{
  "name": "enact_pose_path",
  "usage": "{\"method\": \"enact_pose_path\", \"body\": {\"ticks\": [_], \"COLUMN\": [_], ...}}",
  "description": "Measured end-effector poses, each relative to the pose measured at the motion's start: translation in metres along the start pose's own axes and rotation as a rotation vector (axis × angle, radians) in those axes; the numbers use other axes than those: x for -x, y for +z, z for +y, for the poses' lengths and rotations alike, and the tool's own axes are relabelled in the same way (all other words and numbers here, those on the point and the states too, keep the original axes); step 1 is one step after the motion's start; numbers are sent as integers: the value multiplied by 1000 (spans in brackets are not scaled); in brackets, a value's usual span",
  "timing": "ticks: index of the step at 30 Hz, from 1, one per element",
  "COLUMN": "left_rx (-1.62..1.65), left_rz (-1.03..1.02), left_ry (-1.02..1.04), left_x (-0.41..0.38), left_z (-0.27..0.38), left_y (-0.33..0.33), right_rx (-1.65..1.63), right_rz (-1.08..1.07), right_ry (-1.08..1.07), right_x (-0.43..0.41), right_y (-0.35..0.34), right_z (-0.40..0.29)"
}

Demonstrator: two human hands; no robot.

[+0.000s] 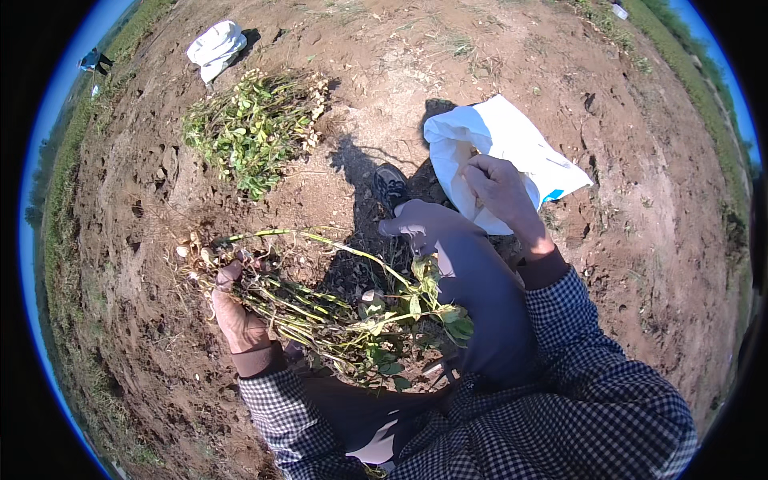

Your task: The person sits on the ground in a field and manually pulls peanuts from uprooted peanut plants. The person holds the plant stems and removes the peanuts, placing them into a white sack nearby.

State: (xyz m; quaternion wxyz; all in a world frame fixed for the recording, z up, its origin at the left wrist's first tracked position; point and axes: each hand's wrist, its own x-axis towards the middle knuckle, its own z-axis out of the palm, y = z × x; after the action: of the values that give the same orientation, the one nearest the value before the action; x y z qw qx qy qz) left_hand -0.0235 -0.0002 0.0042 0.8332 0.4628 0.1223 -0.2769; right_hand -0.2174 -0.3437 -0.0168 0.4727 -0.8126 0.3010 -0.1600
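Observation:
My left hand [237,312] grips a bundle of uprooted peanut plants [312,312] near the roots, where pale peanut pods [195,251] hang in a cluster. The stems and leaves stretch to the right across my lap. My right hand [495,186] is over the mouth of a white woven sack [522,141] that lies on the soil beyond my knee. Its fingers are curled; whether they hold anything is hidden.
A heap of peanut plants [258,129] lies on the brown soil at the upper left, with a second white sack [217,48] behind it. My shoe [391,185] is between heap and near sack. Another person [93,61] stands far off at the left.

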Motion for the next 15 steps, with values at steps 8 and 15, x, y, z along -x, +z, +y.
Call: {"method": "enact_pose_path", "body": {"ticks": [8,15], "left_rx": [-344,-270], "left_rz": [22,-34], "left_ry": [244,220], "left_x": [-1,0], "left_z": [-23,-26], "left_y": [19,15], "right_rx": [32,88], "right_rz": [64,-409], "right_ry": [103,-636], "right_x": [7,8], "right_y": [-43,124], "right_z": [-3,-159]}}
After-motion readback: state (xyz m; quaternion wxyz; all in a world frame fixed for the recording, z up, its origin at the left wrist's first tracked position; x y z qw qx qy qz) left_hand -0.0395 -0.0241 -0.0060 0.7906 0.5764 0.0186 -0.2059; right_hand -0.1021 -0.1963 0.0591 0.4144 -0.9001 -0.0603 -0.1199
